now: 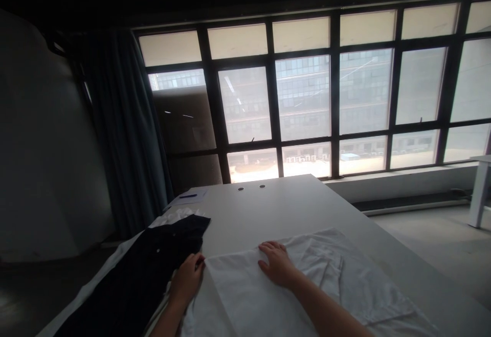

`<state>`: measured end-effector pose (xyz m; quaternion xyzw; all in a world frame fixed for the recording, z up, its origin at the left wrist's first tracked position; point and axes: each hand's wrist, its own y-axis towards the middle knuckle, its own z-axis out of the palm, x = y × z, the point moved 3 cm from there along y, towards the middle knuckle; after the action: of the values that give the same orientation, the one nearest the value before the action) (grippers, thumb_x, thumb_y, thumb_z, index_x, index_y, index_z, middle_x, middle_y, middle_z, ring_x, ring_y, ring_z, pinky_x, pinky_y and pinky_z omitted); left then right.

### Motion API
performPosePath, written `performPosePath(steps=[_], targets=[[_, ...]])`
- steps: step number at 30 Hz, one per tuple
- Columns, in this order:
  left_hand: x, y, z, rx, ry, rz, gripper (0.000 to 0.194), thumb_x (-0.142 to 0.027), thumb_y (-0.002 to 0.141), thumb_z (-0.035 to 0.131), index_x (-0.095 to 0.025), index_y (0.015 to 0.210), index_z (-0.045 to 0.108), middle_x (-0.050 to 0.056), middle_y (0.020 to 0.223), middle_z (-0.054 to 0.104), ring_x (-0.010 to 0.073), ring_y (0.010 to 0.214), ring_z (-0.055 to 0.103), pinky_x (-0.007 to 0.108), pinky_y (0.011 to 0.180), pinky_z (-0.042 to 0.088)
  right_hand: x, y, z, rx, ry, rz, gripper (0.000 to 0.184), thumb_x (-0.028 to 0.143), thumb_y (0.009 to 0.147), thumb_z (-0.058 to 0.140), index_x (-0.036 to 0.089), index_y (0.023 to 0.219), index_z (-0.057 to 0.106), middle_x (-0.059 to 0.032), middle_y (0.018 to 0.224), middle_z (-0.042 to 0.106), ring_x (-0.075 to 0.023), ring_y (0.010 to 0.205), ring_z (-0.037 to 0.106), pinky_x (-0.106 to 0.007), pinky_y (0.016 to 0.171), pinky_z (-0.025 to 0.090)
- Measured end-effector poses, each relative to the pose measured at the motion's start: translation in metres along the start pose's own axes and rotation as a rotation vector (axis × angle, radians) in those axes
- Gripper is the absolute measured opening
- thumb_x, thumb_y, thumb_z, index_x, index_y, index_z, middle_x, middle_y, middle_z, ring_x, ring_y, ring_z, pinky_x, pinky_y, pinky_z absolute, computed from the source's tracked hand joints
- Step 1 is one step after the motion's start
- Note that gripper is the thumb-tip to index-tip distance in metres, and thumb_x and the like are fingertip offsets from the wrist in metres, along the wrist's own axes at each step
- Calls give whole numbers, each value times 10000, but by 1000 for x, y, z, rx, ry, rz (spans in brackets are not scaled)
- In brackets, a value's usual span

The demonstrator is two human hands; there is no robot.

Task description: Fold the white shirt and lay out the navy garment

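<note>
White cloth (238,296) is lying on the near part of the counter (299,206), and from my end I've got the left hand (187,275) pinched on its far left corner, pretty much right beside the dark garment (134,270). My right hand (279,266) isn't gripping anything, just resting palm-down at the cloth's far edge with the thumb apart from the fingers, and there's a pen (187,196) on some paper (201,194) further up the left side.

The pale table (236,222) bears a spread white cloth (245,296) at six o'clock, a dark garment (126,275) at eight, crumpled white fabric (178,216) at ten, paper (200,194) at eleven; two round inserts (241,189) sit at twelve.
</note>
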<state>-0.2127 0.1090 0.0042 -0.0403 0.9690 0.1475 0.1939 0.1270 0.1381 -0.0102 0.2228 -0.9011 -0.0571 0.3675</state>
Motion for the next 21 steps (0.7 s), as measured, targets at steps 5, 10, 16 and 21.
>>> performPosePath(steps=[5, 10, 16, 21], targets=[[6, 3, 4, -12, -88, 9, 190, -232, 952, 476, -242, 962, 665, 37, 1037, 716, 196, 949, 682, 273, 831, 468, 0, -4, 4, 90, -120, -34, 643, 455, 899, 540, 237, 1502, 496, -72, 1553, 487, -289, 1468, 334, -440, 1221, 160], [11, 9, 11, -8, -202, 48, 374, -203, 930, 410, -210, 1215, 653, 64, 1167, 724, 201, 1107, 668, 304, 997, 479, 3, -6, 1, 73, -150, -30, 602, 436, 889, 553, 275, 1468, 521, -55, 1553, 482, -274, 1449, 364, -426, 1203, 185], [16, 12, 16, -3, -277, 36, 405, -303, 943, 368, -194, 1136, 707, 65, 1171, 747, 234, 1165, 664, 358, 1053, 485, 5, -6, -5, 1, -106, -18, 422, 389, 838, 603, 259, 1234, 670, -56, 1342, 644, -239, 1265, 522, -364, 1132, 275], [8, 10, 12, 31, -258, 52, 338, -418, 958, 451, -212, 1021, 712, 59, 1055, 774, 242, 1054, 701, 316, 956, 509, 6, -5, -4, 73, -138, -43, 591, 448, 835, 610, 241, 1389, 595, -73, 1463, 570, -266, 1389, 421, -385, 1184, 209]])
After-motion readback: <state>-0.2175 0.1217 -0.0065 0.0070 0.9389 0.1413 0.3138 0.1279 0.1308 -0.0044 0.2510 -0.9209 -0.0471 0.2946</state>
